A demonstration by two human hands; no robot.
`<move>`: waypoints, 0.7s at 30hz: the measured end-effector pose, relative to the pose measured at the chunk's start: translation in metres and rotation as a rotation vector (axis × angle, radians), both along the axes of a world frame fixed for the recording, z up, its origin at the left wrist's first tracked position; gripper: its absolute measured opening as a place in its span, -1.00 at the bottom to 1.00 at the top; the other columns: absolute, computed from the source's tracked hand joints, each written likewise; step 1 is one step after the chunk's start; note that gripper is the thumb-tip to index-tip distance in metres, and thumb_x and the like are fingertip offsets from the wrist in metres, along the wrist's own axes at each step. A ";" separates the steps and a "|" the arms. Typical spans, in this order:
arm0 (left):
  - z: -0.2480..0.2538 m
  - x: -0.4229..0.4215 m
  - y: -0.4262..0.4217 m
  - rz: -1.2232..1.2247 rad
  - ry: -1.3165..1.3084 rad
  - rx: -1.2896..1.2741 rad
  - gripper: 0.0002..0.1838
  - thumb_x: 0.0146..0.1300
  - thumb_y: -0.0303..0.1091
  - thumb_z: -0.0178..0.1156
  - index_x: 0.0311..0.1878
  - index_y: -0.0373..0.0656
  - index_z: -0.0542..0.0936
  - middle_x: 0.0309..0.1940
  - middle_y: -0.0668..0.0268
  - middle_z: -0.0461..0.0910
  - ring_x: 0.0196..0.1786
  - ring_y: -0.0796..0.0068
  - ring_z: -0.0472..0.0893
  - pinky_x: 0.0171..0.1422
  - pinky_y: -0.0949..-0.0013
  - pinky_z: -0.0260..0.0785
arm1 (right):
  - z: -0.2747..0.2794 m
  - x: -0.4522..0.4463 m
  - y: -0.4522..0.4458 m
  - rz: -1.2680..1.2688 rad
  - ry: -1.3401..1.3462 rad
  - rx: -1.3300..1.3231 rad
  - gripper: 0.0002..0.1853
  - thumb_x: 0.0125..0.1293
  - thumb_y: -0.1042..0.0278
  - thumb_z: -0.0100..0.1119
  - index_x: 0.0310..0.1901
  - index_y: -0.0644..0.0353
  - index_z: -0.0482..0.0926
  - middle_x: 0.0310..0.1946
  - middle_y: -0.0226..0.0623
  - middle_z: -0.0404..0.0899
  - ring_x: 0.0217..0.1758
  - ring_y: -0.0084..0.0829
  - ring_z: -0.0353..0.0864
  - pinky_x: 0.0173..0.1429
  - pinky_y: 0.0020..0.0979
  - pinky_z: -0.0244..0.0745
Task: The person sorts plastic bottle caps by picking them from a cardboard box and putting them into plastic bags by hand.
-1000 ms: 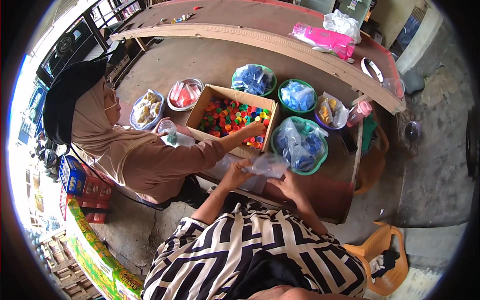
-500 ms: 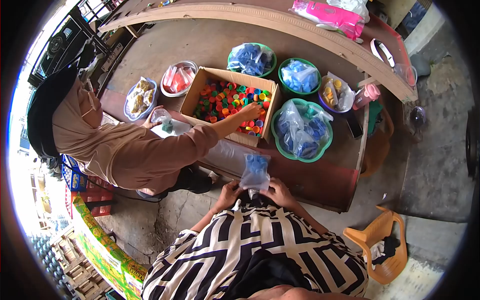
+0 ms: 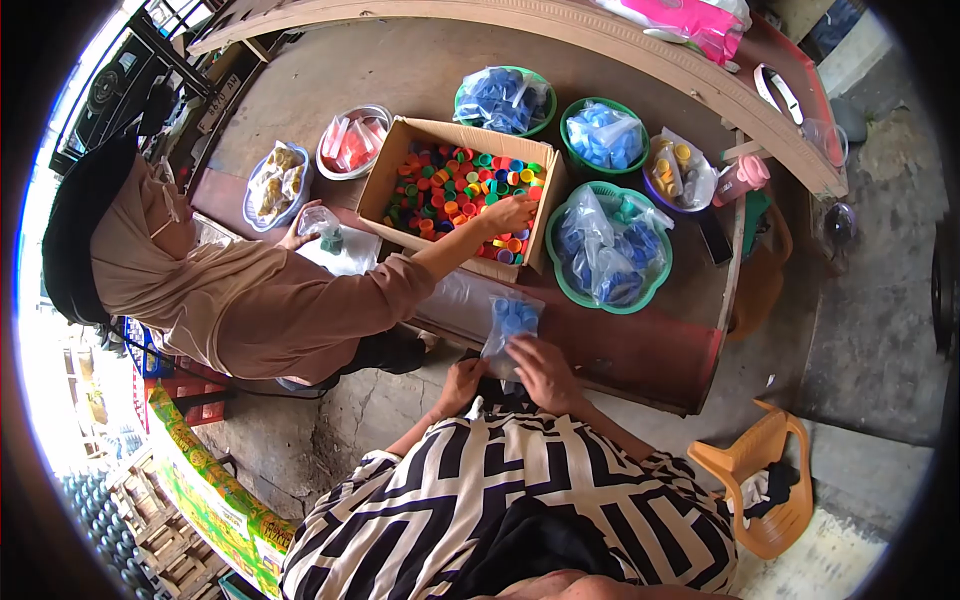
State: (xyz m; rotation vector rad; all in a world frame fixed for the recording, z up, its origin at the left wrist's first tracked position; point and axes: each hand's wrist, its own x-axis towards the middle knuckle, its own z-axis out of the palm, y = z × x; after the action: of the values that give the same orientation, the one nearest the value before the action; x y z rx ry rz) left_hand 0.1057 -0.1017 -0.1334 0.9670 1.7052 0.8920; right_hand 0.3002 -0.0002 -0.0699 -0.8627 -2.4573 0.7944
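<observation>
A clear plastic bag (image 3: pixel 515 318) with blue bottle caps in it lies at the near edge of the table, in front of my body. My left hand (image 3: pixel 461 387) is closed on the bag's lower left end. My right hand (image 3: pixel 543 374) rests against the bag's lower right side with its fingers stretched out. Beyond the bag stands a cardboard box (image 3: pixel 385 172) of mixed coloured caps. A co-worker's hand (image 3: pixel 511 214) reaches into that box, and their other hand (image 3: pixel 300 228) holds a small clear bag (image 3: pixel 322 228) with dark green caps.
Bagged caps fill several baskets around the box, among them a turquoise basket (image 3: pixel 665 275), a green basket (image 3: pixel 640 165) and a white-blue basket (image 3: pixel 252 212). A pink bottle (image 3: pixel 742 180) and a phone (image 3: pixel 715 238) lie at the right. An orange plastic chair (image 3: pixel 800 515) stands on the floor.
My right hand has moved up from the bag's lower end onto its side, fingers now extended. The co-worker's hand stays in the box.
</observation>
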 end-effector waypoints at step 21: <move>0.035 0.013 0.010 -0.421 0.680 0.335 -0.44 -0.04 -0.34 0.37 0.09 -0.11 0.45 0.11 0.11 0.40 0.15 0.04 0.39 0.23 0.05 0.25 | -0.064 0.011 -0.003 0.242 -0.256 0.054 -0.55 0.35 0.29 0.03 0.28 0.04 0.42 0.27 -0.29 0.45 0.37 -0.29 0.37 0.38 0.06 0.17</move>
State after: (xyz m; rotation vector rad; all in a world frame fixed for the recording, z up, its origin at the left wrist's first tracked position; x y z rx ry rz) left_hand 0.1189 -0.0917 -0.0983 1.9396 1.8045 0.6031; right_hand 0.3115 -0.0033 -0.1336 -0.6920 -2.8356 0.7322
